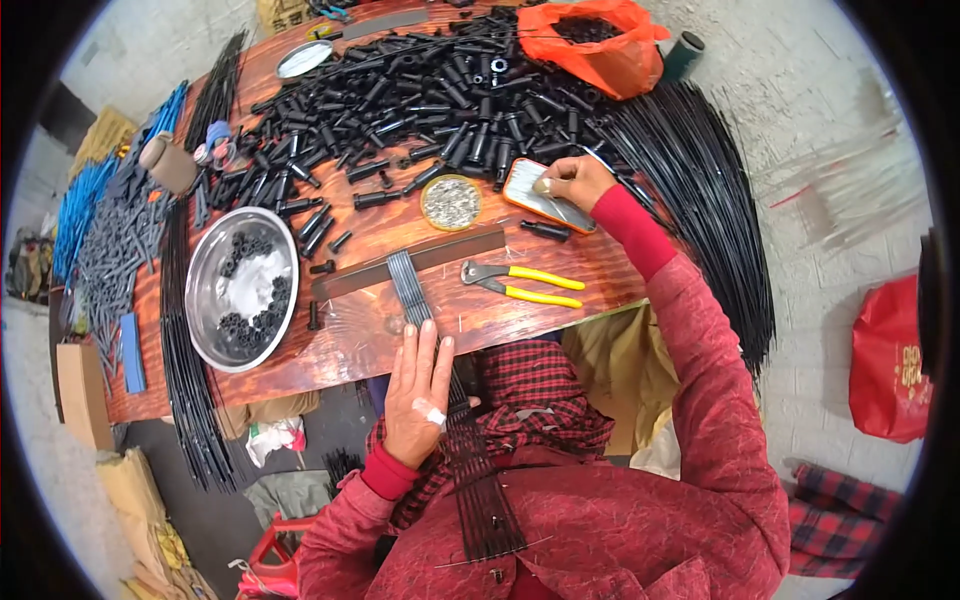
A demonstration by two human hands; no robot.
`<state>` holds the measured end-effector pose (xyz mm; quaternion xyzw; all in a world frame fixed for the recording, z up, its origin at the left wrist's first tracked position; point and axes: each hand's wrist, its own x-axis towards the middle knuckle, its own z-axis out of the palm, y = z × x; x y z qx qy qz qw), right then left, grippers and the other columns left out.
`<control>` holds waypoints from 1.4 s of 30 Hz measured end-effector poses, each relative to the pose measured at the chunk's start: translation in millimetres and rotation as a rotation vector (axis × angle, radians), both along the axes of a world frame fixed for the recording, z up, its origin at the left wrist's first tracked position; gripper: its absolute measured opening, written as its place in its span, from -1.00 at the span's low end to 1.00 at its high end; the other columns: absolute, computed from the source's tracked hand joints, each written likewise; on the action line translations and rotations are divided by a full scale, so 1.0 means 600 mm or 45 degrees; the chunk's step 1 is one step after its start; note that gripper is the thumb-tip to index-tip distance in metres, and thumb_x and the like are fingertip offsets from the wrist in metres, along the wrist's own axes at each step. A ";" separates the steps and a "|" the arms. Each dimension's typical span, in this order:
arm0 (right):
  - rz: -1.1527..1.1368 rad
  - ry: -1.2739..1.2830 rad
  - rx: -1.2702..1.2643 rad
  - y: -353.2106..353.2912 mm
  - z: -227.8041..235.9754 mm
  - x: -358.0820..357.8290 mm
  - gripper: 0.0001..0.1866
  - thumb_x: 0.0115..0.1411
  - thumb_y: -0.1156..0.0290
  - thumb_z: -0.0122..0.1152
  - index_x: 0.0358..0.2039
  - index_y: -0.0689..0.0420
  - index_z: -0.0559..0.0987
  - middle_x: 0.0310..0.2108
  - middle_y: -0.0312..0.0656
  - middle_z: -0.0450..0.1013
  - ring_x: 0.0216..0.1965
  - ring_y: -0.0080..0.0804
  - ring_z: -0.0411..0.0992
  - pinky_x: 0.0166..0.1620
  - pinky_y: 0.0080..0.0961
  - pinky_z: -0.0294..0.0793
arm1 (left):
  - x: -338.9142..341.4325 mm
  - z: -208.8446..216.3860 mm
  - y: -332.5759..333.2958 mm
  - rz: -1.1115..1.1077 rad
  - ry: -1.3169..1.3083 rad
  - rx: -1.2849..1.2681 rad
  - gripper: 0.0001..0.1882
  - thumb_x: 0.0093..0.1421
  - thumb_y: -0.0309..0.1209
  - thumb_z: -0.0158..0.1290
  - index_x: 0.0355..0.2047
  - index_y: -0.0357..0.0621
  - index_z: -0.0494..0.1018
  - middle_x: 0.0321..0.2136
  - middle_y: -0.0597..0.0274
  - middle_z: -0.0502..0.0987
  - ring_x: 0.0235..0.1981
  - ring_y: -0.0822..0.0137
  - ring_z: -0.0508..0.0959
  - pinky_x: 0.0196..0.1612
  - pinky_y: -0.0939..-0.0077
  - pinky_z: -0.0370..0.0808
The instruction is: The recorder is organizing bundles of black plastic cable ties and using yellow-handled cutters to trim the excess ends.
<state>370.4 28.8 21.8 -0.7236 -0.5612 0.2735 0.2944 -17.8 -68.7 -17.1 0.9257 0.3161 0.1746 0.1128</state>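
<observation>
My left hand (418, 395) lies with its fingers stretched out along a flat row of thin black rods (478, 490). The row runs from my lap over the table's near edge, and its grey far end (405, 275) rests across a dark flat bar (450, 250). Over a shallow orange-rimmed tray (526, 178) with a pale inside, my right hand (580, 185) has its fingers pinched together. A small yellowish thing shows at those fingertips, too small to name. Yellow-handled cutting pliers (540, 285) lie between my hands, near a round dish of small silvery pieces (451, 202).
A heap of black tubular parts (440, 95) spreads across the back of the table. At left stands a metal bowl (196, 310) holding black rings and white powder. Long black rods (690, 170) overhang the right edge; an orange bag (640, 65) stands behind.
</observation>
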 end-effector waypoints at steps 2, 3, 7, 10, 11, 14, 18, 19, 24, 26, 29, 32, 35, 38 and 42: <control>0.000 0.121 -0.075 0.002 -0.002 0.005 -0.82 0.14 0.39 0.29 -0.29 0.22 0.68 -0.39 -0.24 0.60 -0.37 -0.63 0.48 -0.24 -0.61 0.44 | 0.004 -0.001 -0.001 -0.011 -0.015 -0.003 -0.04 -0.02 0.03 0.22 0.29 -0.23 0.17 0.32 -0.21 0.12 0.32 -0.26 0.15 0.29 -0.06 0.20; -0.005 0.118 -0.074 0.000 0.000 0.007 -0.82 0.14 0.39 0.29 -0.29 0.22 0.68 -0.39 -0.24 0.60 -0.37 -0.63 0.48 -0.24 -0.61 0.44 | 0.004 -0.001 -0.001 -0.004 -0.022 -0.006 -0.03 -0.03 0.03 0.22 0.30 -0.22 0.16 0.32 -0.20 0.12 0.32 -0.26 0.15 0.29 -0.06 0.19; -0.040 0.129 -0.079 -0.003 0.003 0.013 -0.79 0.18 0.39 0.26 -0.22 0.22 0.67 -0.36 -0.24 0.61 -0.37 -0.63 0.48 -0.22 -0.61 0.46 | 0.009 0.000 -0.002 -0.020 -0.040 -0.013 -0.03 -0.02 0.03 0.22 0.30 -0.22 0.15 0.32 -0.20 0.11 0.32 -0.26 0.14 0.29 -0.05 0.19; -0.056 0.120 -0.097 -0.004 0.013 0.005 -0.77 0.18 0.38 0.26 -0.20 0.23 0.67 -0.36 -0.24 0.61 -0.37 -0.62 0.49 -0.22 -0.60 0.47 | 0.006 -0.001 -0.003 -0.014 -0.024 -0.014 -0.04 -0.01 0.03 0.22 0.30 -0.21 0.16 0.32 -0.20 0.11 0.32 -0.26 0.14 0.30 -0.05 0.19; -0.071 0.114 -0.107 -0.004 0.017 0.003 -0.77 0.18 0.37 0.26 -0.20 0.23 0.67 -0.35 -0.24 0.61 -0.37 -0.62 0.49 -0.22 -0.60 0.47 | 0.006 0.001 -0.003 -0.013 -0.024 -0.014 -0.04 -0.01 0.03 0.22 0.30 -0.21 0.16 0.32 -0.20 0.11 0.32 -0.26 0.14 0.30 -0.05 0.19; -0.069 0.161 -0.109 -0.001 0.011 0.011 -0.75 0.19 0.35 0.26 -0.20 0.23 0.67 -0.35 -0.23 0.61 -0.37 -0.62 0.49 -0.22 -0.60 0.47 | 0.007 0.005 -0.003 -0.004 -0.033 -0.036 -0.05 0.00 0.03 0.21 0.30 -0.22 0.17 0.32 -0.20 0.11 0.32 -0.25 0.14 0.30 -0.05 0.18; -0.072 -0.039 -0.045 0.002 0.016 0.010 -0.77 0.18 0.35 0.22 -0.24 0.22 0.66 -0.39 -0.23 0.60 -0.36 -0.59 0.51 -0.24 -0.55 0.47 | 0.004 0.005 -0.002 -0.005 -0.031 -0.031 -0.07 0.01 0.03 0.20 0.29 -0.24 0.17 0.32 -0.19 0.12 0.32 -0.24 0.15 0.30 -0.05 0.18; -0.059 -0.036 -0.050 0.002 0.018 0.008 -0.77 0.18 0.35 0.22 -0.24 0.22 0.66 -0.39 -0.23 0.60 -0.36 -0.59 0.51 -0.24 -0.55 0.47 | 0.005 0.005 -0.001 -0.004 -0.046 -0.035 -0.07 0.02 0.03 0.20 0.29 -0.24 0.18 0.32 -0.19 0.12 0.32 -0.24 0.15 0.30 -0.05 0.18; 0.213 -0.286 0.277 0.012 0.043 -0.075 -0.82 0.15 0.36 0.20 -0.24 0.08 0.64 -0.37 -0.11 0.59 -0.32 -0.26 0.57 -0.23 -0.37 0.50 | 0.006 0.009 0.000 0.008 0.001 -0.061 -0.13 0.11 0.05 0.07 0.30 -0.25 0.17 0.34 -0.16 0.09 0.35 -0.17 0.11 0.33 0.03 0.14; 0.433 -0.055 0.322 0.032 0.030 -0.121 -0.80 0.14 0.37 0.21 -0.22 0.10 0.63 -0.33 -0.11 0.58 -0.30 -0.28 0.57 -0.20 -0.40 0.50 | 0.002 0.004 0.000 0.008 -0.052 -0.047 -0.09 0.03 0.02 0.19 0.28 -0.23 0.19 0.32 -0.16 0.12 0.34 -0.22 0.12 0.30 -0.01 0.18; 0.736 -0.148 0.334 0.049 0.027 -0.187 -0.81 0.16 0.50 0.17 -0.20 0.20 0.60 -0.24 -0.11 0.55 -0.17 -0.23 0.52 -0.07 -0.40 0.46 | 0.003 0.001 -0.002 0.019 -0.035 -0.055 -0.10 0.03 0.02 0.19 0.28 -0.23 0.20 0.33 -0.16 0.12 0.34 -0.20 0.12 0.31 0.00 0.17; 0.768 -0.260 0.252 0.061 0.019 -0.222 -0.80 0.16 0.48 0.18 -0.19 0.12 0.62 -0.23 -0.11 0.51 -0.11 -0.12 0.48 -0.03 -0.33 0.43 | 0.004 0.005 -0.003 0.025 -0.036 -0.066 -0.11 0.05 0.05 0.16 0.28 -0.22 0.21 0.33 -0.15 0.12 0.35 -0.16 0.12 0.32 0.02 0.16; 0.780 -0.383 0.180 0.069 0.012 -0.236 -0.78 0.16 0.48 0.18 -0.17 0.06 0.64 -0.24 -0.14 0.49 -0.11 -0.16 0.46 -0.03 -0.30 0.41 | 0.001 -0.004 -0.002 0.026 -0.029 -0.051 -0.11 0.05 0.07 0.15 0.28 -0.23 0.21 0.33 -0.15 0.12 0.35 -0.15 0.12 0.32 0.04 0.16; 0.808 -0.387 0.217 0.072 0.006 -0.240 -0.77 0.16 0.48 0.17 -0.15 0.05 0.65 -0.27 -0.16 0.49 -0.14 -0.16 0.45 -0.03 -0.31 0.40 | -0.001 -0.009 -0.001 0.029 -0.027 -0.029 -0.10 0.05 0.08 0.14 0.28 -0.23 0.21 0.33 -0.15 0.13 0.35 -0.15 0.12 0.32 0.05 0.16; 0.787 -0.307 0.224 0.071 0.004 -0.245 -0.77 0.16 0.49 0.19 -0.16 0.05 0.66 -0.31 -0.16 0.47 -0.17 -0.17 0.45 -0.04 -0.32 0.39 | -0.002 -0.011 -0.001 0.034 -0.049 -0.029 -0.10 0.05 0.07 0.15 0.28 -0.22 0.21 0.33 -0.13 0.13 0.36 -0.15 0.12 0.32 0.05 0.16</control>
